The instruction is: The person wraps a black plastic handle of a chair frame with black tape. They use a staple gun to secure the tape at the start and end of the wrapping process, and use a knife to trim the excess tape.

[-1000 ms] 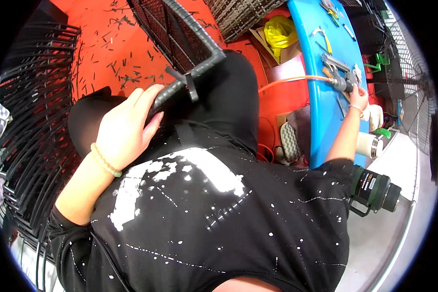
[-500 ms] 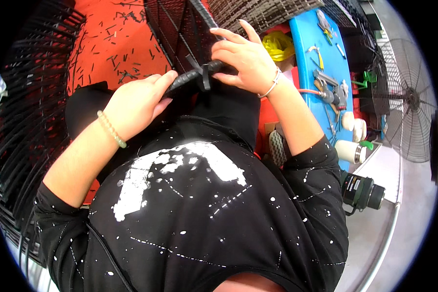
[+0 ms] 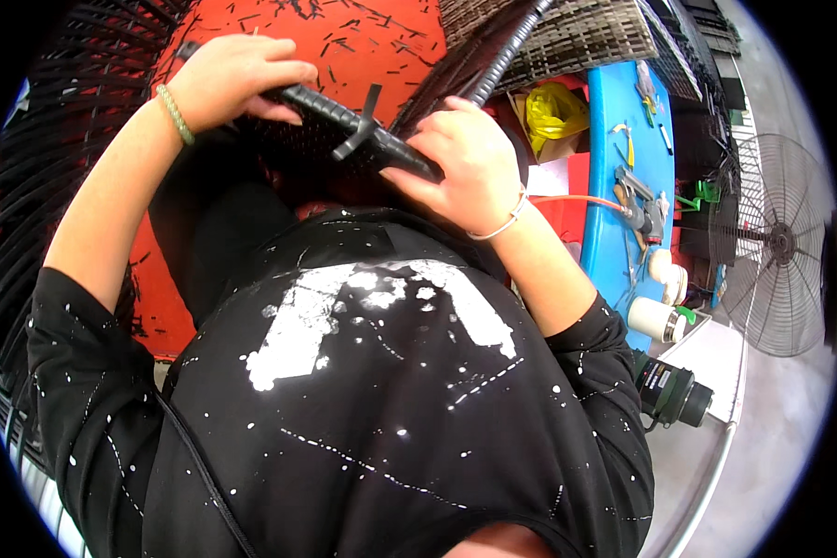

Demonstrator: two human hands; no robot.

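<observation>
Across my lap lies a frame with a black wrapped bar (image 3: 330,116), ridged by the strip wound around it. My left hand (image 3: 242,79) curls over the bar near its far left end. At its nearer right end, by a corner of the frame, my right hand (image 3: 470,163) has its fingers and thumb around the bar. Between my hands a short flat black strip (image 3: 365,121) crosses the bar, both ends sticking out. A second wrapped bar (image 3: 507,60) rises from beside my right hand, and dark mesh hangs between the bars. My palms hide part of the frame.
Short black offcuts lie on the red surface (image 3: 381,42) ahead. Black slatted stacks (image 3: 56,186) stand at left. On the right, a blue table (image 3: 604,139) holds an air tool (image 3: 644,209), pliers and a white cup (image 3: 656,319). Beyond it stands a fan (image 3: 777,242).
My hands have moved apart along the bar, the left one up and leftward, the right one lower. The bar now slants down to the right, and more of it shows.
</observation>
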